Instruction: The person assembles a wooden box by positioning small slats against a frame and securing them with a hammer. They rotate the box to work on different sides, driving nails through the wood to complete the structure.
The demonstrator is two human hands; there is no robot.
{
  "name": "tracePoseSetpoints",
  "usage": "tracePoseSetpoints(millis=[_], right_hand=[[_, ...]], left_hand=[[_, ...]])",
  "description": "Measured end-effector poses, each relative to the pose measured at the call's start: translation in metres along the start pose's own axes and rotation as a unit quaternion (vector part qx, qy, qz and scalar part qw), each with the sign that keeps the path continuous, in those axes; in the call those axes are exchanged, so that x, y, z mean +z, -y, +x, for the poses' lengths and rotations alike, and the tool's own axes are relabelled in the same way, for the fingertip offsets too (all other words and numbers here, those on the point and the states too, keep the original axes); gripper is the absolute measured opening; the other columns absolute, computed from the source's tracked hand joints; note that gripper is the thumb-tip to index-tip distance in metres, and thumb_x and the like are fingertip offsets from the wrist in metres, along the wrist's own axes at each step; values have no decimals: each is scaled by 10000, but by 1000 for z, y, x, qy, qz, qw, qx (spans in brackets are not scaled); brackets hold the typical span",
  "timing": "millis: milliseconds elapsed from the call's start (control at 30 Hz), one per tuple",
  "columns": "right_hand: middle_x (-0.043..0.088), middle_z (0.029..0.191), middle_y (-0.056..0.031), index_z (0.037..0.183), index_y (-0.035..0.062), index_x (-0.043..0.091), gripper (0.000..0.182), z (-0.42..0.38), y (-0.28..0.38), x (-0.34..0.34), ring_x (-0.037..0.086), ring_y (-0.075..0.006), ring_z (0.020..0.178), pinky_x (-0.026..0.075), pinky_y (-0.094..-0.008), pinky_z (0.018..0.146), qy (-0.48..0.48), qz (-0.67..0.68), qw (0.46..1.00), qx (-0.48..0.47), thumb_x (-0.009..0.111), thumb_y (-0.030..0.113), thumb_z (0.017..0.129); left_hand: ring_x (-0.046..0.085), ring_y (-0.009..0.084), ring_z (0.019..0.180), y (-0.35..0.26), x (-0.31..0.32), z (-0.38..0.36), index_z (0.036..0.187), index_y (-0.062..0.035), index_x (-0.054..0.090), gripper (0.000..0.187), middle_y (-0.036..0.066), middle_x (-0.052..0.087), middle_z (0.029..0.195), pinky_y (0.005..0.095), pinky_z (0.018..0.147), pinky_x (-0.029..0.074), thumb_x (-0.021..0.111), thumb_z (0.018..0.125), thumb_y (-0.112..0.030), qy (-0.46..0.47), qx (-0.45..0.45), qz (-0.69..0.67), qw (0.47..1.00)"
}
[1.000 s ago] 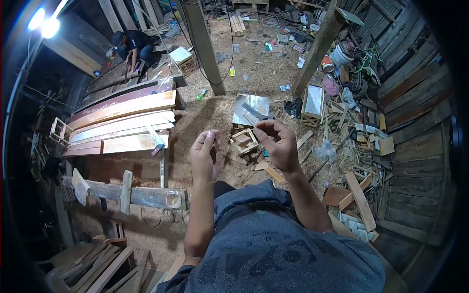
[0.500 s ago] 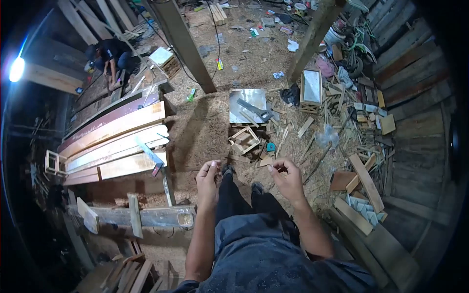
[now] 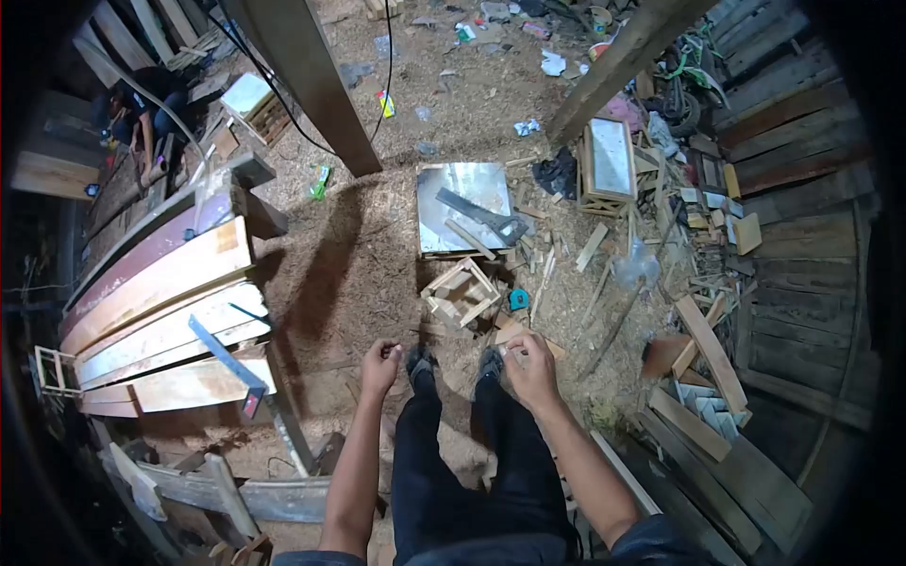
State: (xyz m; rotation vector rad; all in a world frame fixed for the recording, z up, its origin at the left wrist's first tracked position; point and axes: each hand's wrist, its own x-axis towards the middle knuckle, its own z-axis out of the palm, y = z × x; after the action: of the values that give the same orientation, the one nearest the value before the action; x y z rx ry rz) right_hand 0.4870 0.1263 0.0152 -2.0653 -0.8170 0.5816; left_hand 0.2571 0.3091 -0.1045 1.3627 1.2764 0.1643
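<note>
While both my hands hang loosely curled and empty, left hand [image 3: 379, 363] at seven o'clock and right hand [image 3: 530, 368] at five o'clock of the small wooden crate [image 3: 460, 292], I judge it light, stiff, splintery, best lifted by its side slats; stacked planks [image 3: 160, 311] lie at nine o'clock; the metal sheet [image 3: 462, 209] with a handsaw [image 3: 477, 213] sits at twelve; offcuts [image 3: 698, 368] clutter three o'clock.

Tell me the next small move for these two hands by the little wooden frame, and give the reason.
Probably reach the right hand forward and down to the small wooden frame. Both hands hang curled above the shoes, the left hand seemingly holding nothing, and the frame lies on the sawdust just ahead, nearest the right.
</note>
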Motion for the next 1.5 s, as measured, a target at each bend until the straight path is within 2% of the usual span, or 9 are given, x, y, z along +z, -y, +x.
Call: tracePoseSetpoints(millis=[133,300,400,500,700,833,1067,1167,1500], right_hand=[[606,1016,-176,922,-2,610,137,45,-124,84,592,-362,994,477,-416,853,29,-21,999,-35,681,94,855],[554,1041,-166,911,13,587,122,112,-237,167,595,-375,962,475,-442,866,10,-58,991,-120,677,77,859],[565,1007,-171,936,14,571,123,141,-270,198,599,-372,953,482,-437,833,77,-48,987,-135,657,72,869],[606,935,-168,958,5,564,136,147,-295,223,615,-365,910,483,-429,796,148,18,977,-155,644,78,876],[638,940,-163,956,17,574,152,145,-350,259,625,-364,909,486,-432,803,116,18,963,-242,661,106,870],[638,977,-130,945,32,598,145,156,-369,255,613,-315,977,457,-434,871,-45,-36,915,-399,690,52,836],[576,1065,-186,951,5,566,100,164,-387,223,572,-372,1032,450,-441,902,-114,-67,958,-254,621,29,871],[594,903,-175,979,18,556,92,159,-404,225,616,-375,909,482,-447,807,-53,-31,986,-155,579,74,911],[546,789,-16,980,25,553,111,137,-431,239,515,-99,736,443,-275,696,-33,136,989,-58,610,118,960]], left_hand=[[628,172,944,113,40,91,1226,-5,586,353,85,668,1062,290,862,501,666,894,-94,11,-1,44,999],[613,233,1032,189,80,200,1388,-25,423,584,140,589,1231,329,923,495,670,859,-58,-20,269,183,945],[631,303,1023,195,86,236,1233,-14,561,421,164,649,1059,399,937,488,685,835,-70,-19,278,162,947],[642,239,925,234,85,264,1155,-15,607,284,119,651,961,345,871,499,623,874,-48,162,91,90,978],[574,246,1070,245,116,212,1146,10,587,396,155,600,1114,381,935,449,654,920,-308,125,348,57,927],[561,291,1137,274,143,217,1130,56,602,541,180,603,1174,411,999,419,693,866,-407,25,420,-10,907],[566,331,1179,260,163,223,1076,-30,723,261,180,660,1153,454,1006,441,718,863,-179,18,430,58,901],[510,316,1261,265,181,218,1090,-56,719,227,145,682,1124,443,1106,319,619,934,-185,65,441,91,890],[557,243,961,263,201,220,892,18,624,430,135,629,924,389,901,421,392,1029,-317,68,357,-220,905]])
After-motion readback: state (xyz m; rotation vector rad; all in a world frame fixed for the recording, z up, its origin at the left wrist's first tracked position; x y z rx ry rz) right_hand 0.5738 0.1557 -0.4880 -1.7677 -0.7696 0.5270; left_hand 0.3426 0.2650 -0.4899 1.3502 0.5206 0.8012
